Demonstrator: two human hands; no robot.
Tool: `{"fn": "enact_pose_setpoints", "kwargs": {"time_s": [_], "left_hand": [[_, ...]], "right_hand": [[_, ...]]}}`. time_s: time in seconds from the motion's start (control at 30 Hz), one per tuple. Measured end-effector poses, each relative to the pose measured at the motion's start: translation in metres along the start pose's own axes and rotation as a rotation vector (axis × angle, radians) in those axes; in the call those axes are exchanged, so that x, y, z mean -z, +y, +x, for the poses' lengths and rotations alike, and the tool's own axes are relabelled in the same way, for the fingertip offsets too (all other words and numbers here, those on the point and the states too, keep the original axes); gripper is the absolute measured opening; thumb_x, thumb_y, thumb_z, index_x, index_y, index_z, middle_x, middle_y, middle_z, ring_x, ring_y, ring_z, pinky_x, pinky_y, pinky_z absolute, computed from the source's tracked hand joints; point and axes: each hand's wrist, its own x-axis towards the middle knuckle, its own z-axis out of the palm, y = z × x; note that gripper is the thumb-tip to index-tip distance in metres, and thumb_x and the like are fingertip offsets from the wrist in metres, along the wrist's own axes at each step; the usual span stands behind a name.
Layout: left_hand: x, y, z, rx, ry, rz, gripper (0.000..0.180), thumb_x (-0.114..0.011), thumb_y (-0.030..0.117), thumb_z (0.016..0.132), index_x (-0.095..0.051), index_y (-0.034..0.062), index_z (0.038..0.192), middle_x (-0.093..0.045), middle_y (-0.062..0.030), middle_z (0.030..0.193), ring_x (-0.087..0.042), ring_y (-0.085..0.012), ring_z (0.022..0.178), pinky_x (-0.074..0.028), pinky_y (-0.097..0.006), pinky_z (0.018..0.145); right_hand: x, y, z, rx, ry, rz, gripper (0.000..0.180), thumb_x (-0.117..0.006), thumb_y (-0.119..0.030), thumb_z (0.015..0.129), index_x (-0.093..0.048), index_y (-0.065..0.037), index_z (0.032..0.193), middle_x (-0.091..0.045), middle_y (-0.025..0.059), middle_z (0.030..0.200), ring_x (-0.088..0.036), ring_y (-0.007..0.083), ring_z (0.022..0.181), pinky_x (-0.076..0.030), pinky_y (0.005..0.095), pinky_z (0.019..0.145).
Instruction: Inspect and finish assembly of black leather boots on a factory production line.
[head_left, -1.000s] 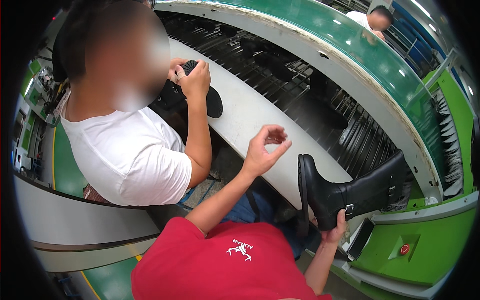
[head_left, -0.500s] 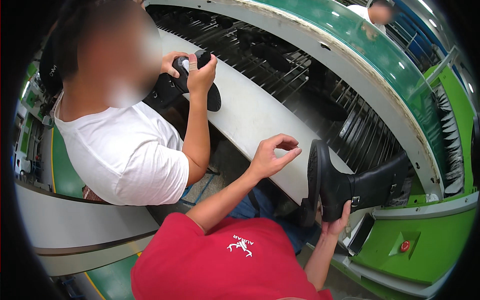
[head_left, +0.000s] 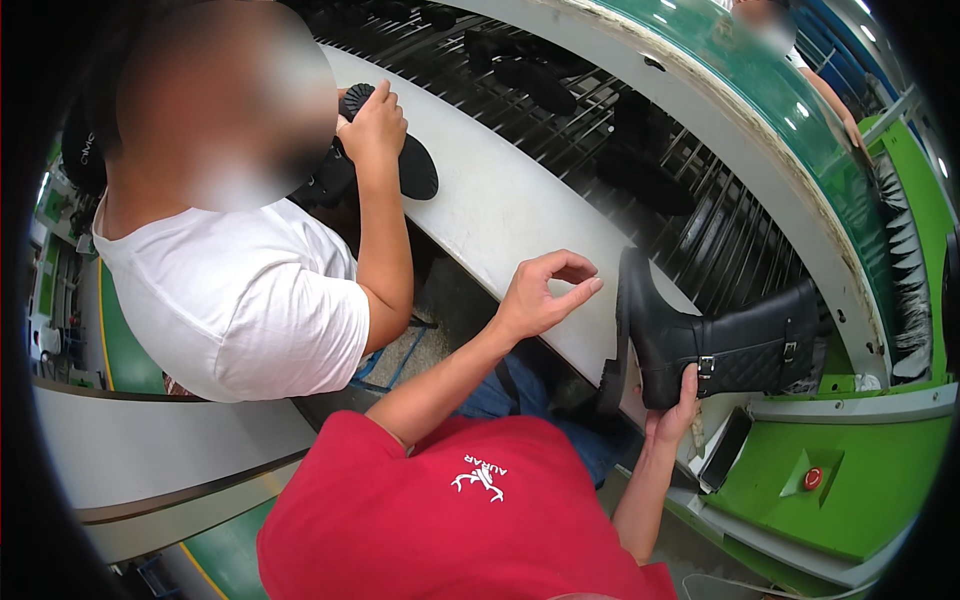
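Observation:
My right hand (head_left: 675,408) grips a black boot (head_left: 750,345) from below, near the ankle, its thumb by a buckled strap. The boot lies on its side. Its sole (head_left: 622,330) faces left and its quilted shaft reaches right toward the machine. Apart from the boot, my left hand (head_left: 545,295) hovers over the white ledge (head_left: 480,205). Its fingers and thumb are curved toward each other with a small gap between the tips, and I see nothing in it.
On the left a person in a white shirt (head_left: 240,300) handles another dark boot (head_left: 418,168). Beyond the ledge, dark footwear (head_left: 640,170) rests on metal rods (head_left: 700,200) under a curved green cover (head_left: 740,90). At right stand a brush (head_left: 905,280) and a green panel with a red button (head_left: 812,478).
The boot in my right hand has turned slightly, showing more of its buckles and quilted shaft. My left hand has barely moved. The neighbour's hands and boot have shifted, and the far person's arm now shows.

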Motion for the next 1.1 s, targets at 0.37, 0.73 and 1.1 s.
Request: {"fn": "enact_pose_setpoints", "kwargs": {"time_s": [0.37,0.73,1.1], "left_hand": [[0.002,-0.001,0.006,0.005,-0.01,0.01,0.019,-0.084,0.014,0.099,-0.079,-0.0019,0.109,-0.084,-0.0115,0.103,-0.082,-0.0198,0.099,-0.063,-0.033,0.093],[0.016,-0.001,0.003,0.066,0.039,0.015,0.02,-0.085,0.014,0.099,-0.079,-0.0019,0.11,-0.083,-0.011,0.104,-0.082,-0.0195,0.098,-0.063,-0.034,0.093],[0.185,0.02,0.084,-0.548,0.678,-0.563,0.019,-0.06,0.007,0.098,-0.067,-0.0004,0.082,-0.03,-0.0227,0.185,-0.007,-0.0371,0.176,-0.004,-0.065,0.138]], "right_hand": [[-0.005,-0.002,0.002,0.0,0.055,-0.003,0.057,-0.066,-0.047,0.111,-0.063,-0.003,0.147,-0.08,0.0163,0.124,-0.083,0.0285,0.097,-0.066,0.0433,0.061],[-0.021,-0.019,0.01,-0.106,0.099,-0.127,0.064,-0.071,-0.053,0.107,-0.063,-0.001,0.144,-0.081,0.015,0.123,-0.084,0.0289,0.094,-0.066,0.0388,0.054],[-0.021,-0.015,0.015,-0.131,0.054,-0.134,0.066,-0.066,-0.053,0.11,-0.063,0.0,0.149,-0.081,0.0161,0.126,-0.084,0.0315,0.099,-0.067,0.039,0.058]]}}
